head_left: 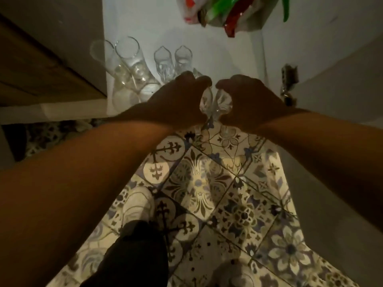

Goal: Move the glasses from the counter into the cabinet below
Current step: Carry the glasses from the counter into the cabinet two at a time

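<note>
Two hands [213,100] each grip glass; four glasses [145,65] crowd cabinet shelf [217,48] behind.

**Hidden, cut off and blurred**

The left hand [178,100] and right hand [248,100] cover most of the two glasses [215,100] they grip. The far-left glass [103,56] is blurred. The bags [217,11] are cut off by the top edge. The dark thing [289,83] on the right wall is unclear.

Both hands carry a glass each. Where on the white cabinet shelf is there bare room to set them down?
Bare shelf lies right of the two short glasses, up to the right wall and the bags at the back. The left side is crowded with tall glasses. Left hand and right hand each grip a glass.
</note>
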